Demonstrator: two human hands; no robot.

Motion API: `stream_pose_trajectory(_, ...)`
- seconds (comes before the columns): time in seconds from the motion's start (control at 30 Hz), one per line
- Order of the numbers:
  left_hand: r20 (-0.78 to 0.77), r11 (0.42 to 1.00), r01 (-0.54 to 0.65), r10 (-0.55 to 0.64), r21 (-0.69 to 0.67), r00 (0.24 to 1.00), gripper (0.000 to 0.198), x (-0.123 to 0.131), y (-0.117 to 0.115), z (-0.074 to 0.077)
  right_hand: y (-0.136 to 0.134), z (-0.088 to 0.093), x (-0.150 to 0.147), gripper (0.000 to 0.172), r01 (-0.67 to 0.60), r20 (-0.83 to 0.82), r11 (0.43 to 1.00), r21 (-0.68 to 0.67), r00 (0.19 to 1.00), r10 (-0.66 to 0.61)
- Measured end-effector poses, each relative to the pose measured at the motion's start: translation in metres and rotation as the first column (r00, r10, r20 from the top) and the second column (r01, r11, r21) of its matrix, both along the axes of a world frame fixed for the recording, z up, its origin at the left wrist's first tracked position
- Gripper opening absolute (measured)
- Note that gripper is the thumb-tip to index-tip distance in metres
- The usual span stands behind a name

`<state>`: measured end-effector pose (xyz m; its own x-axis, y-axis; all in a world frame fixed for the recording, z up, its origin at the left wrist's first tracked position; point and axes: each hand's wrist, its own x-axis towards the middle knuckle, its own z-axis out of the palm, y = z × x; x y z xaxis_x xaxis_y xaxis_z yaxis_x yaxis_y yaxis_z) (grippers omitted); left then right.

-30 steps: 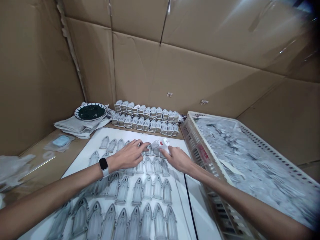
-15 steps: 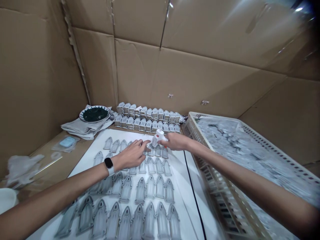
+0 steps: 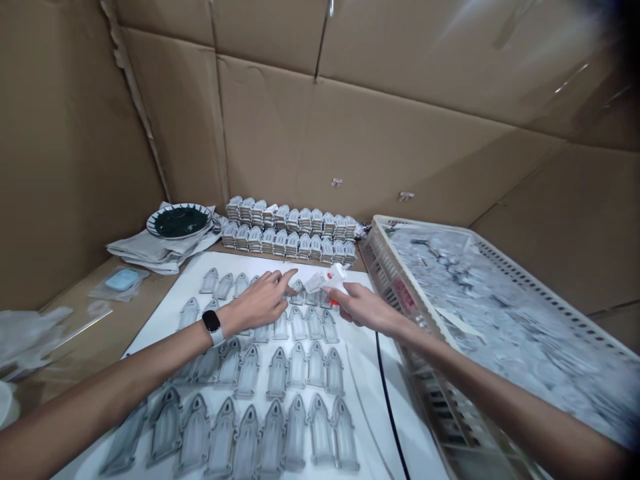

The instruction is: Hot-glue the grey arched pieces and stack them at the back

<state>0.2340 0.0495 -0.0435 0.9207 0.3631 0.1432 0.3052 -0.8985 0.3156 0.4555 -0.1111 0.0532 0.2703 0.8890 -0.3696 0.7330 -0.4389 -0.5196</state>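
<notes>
My right hand (image 3: 367, 307) is wrapped round a white glue gun (image 3: 326, 277) with an orange trigger, its nozzle end pointing left. Just left of it hovers my left hand (image 3: 261, 301), index finger stretched out towards the gun and the other fingers loosely bent. I see nothing held in it. Grey-white arched window-shaped pieces (image 3: 277, 373) lie in rows on a white sheet (image 3: 367, 393) below both hands. Some pieces in the far rows are hidden behind my left hand and the gun.
Stacks of arched pieces (image 3: 280, 241) line the back. A plastic crate (image 3: 400, 300) full of wrapped pieces stands right. A plate with dark green contents (image 3: 180, 221) rests on cloths (image 3: 150, 250) at the back left. A black cable (image 3: 389, 393) crosses the sheet.
The glue gun has tipped over from more upright to slanting and shifted slightly right, away from my left hand. My left index finger now points out more. The view has shifted a little.
</notes>
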Motion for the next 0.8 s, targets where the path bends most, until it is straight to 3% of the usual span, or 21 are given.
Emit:
stream_pose_trajectory(0.13, -0.013, 1.0, 0.016, -0.016, 0.014, 1.0, 0.072, -0.001, 0.002, 0.0, -0.008, -0.022, -0.003, 0.052, 0.099, -0.139, 0.995, -0.002, 0.985, -0.098)
stream_pose_trajectory(0.3, -0.026, 0.999, 0.026, -0.026, 0.026, 0.999, 0.072, -0.001, 0.0, 0.003, -0.003, -0.026, -0.003, 0.05, 0.112, -0.186, 0.994, -0.01, 0.976, -0.112)
stream_pose_trajectory(0.6, -0.024, 0.999, 0.031, -0.031, 0.014, 0.999, 0.072, -0.001, 0.002, 0.0, -0.003, -0.028, -0.001, 0.048, 0.101, -0.138, 0.995, -0.027, 0.985, -0.103)
stream_pose_trajectory(0.8, -0.024, 0.999, 0.035, -0.034, 0.025, 0.999, 0.073, -0.001, 0.001, -0.001, -0.001, -0.021, -0.003, 0.055, 0.032, 0.002, 0.999, -0.033, 0.999, -0.032)
